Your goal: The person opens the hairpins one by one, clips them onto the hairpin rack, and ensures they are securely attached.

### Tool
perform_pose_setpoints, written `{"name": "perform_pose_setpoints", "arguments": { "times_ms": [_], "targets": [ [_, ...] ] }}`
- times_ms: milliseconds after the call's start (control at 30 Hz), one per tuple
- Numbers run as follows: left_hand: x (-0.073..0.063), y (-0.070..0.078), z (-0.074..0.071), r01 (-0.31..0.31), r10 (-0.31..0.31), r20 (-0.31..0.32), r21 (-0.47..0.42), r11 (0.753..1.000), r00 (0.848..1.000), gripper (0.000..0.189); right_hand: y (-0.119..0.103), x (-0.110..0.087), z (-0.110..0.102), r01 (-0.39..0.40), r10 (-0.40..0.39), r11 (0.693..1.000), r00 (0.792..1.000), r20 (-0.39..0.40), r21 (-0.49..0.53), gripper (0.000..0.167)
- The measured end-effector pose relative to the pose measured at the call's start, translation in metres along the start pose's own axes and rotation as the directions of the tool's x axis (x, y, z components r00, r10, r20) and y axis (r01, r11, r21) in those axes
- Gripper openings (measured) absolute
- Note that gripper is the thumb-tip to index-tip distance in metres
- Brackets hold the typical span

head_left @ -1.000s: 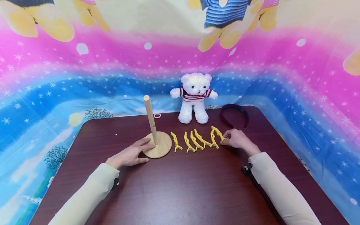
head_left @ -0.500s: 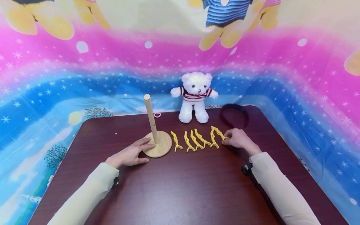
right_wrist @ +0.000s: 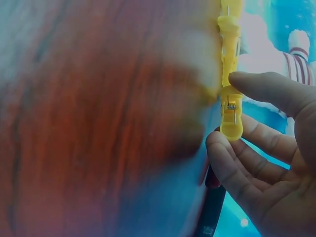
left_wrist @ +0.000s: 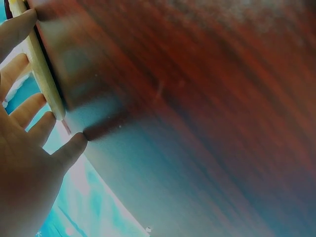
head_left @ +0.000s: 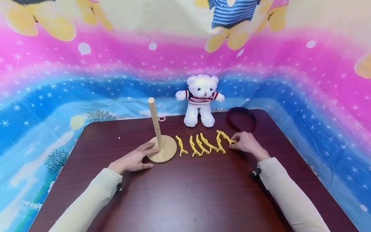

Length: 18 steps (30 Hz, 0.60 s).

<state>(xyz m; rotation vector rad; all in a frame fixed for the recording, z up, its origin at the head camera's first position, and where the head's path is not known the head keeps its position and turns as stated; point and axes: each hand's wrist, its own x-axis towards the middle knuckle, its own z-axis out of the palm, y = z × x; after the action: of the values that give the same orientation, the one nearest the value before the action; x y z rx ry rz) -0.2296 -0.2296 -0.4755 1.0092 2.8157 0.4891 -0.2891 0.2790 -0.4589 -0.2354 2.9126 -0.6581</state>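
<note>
My left hand (head_left: 134, 159) lies with fingers spread and fairly straight, the fingertips resting on the round base (head_left: 168, 154) of a wooden stand. From that base rises a plain upright post (head_left: 155, 119). A row of several yellow spring clips (head_left: 180, 145), looking like alligator hair clips with forked ends, lies right of the stand. At the row's right end my right hand (head_left: 246, 143) pinches the end of the last clip (head_left: 223, 134). In the right wrist view the thumb presses this yellow clip (right_wrist: 230, 54) near its small metal spring, and the other fingers curl by its rounded tip.
A white teddy bear (head_left: 200, 96) in a striped sweater stands at the back of the dark wooden table (head_left: 185, 193). Behind the right hand lies a dark red headband (head_left: 254, 120). A pale pink hair tie (head_left: 162, 121) sits behind the post. Printed cloth (head_left: 130, 91) surrounds the table.
My right hand has shifted very slightly to the right at the end of the last clip. The left hand stays on the stand's base.
</note>
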Motion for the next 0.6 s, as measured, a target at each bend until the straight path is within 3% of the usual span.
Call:
{"name": "perform_pose_setpoints", "arguments": {
  "times_ms": [600],
  "targets": [
    [-0.0001,0.0006,0.0006,0.000,0.000,-0.004,-0.004,1.000,1.000,0.065,-0.0035,-0.0006,0.0043,0.055,-0.056,0.995,0.998,-0.010,-0.081,0.036]
  ]
}}
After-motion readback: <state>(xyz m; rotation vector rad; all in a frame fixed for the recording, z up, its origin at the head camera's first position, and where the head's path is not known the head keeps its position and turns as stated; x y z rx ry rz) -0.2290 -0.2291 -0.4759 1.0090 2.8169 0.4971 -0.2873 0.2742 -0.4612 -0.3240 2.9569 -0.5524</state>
